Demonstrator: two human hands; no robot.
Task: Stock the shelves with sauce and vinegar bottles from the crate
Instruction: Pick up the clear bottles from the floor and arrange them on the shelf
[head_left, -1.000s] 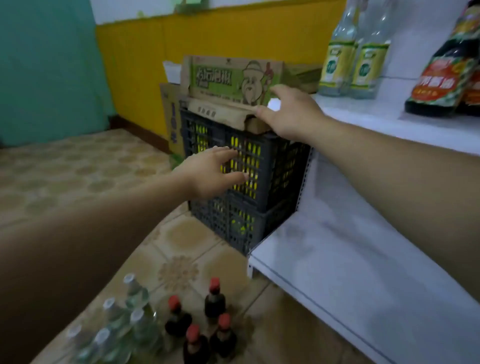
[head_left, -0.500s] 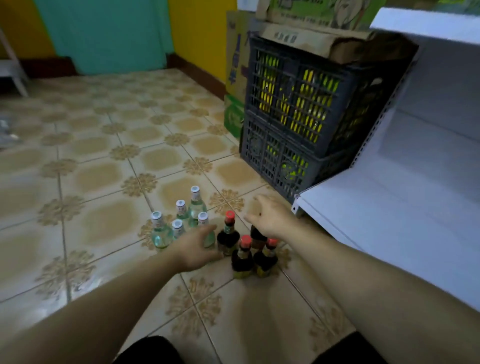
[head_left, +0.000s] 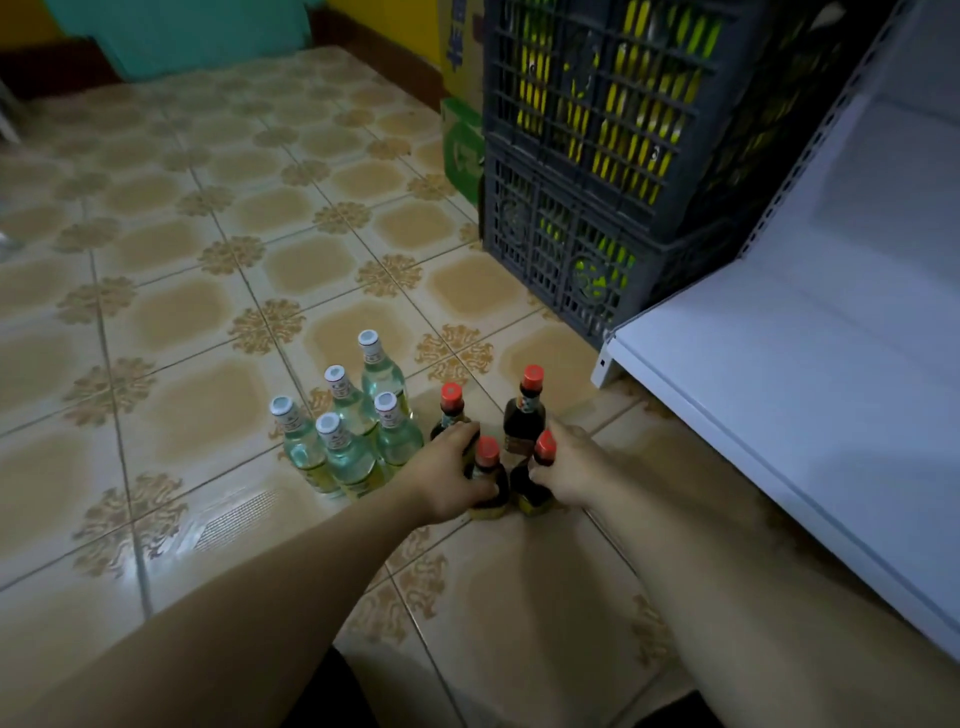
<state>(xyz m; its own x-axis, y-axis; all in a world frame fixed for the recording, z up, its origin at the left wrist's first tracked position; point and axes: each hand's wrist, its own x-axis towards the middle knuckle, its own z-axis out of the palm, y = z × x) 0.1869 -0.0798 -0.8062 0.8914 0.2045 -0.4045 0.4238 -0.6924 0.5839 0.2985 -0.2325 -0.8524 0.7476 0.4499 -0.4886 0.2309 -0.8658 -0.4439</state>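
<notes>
Entry: two of the four sauce bottles are now being gripped where they stand on the floor (head_left: 218, 322), off the front corner of the bottom shelf (head_left: 779, 395). Half a second ago both hands were only being lowered over them.

- The left sauce bottle (head_left: 488, 457) is being clasped by the curled fingers of the left hand (head_left: 449, 475).
- The right sauce bottle (head_left: 543, 449) is being clasped by the right hand (head_left: 571, 467).
- Judgement: a lift toward the shelf is being prepared.
- The vinegar bottles (head_left: 348, 436) are being left untouched.

Both gripped labels are being hidden by the hands. The stacked crates (head_left: 582, 171) are being cut off at the top.

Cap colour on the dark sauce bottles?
Red caps on all four dark sauce bottles; head view.
</notes>
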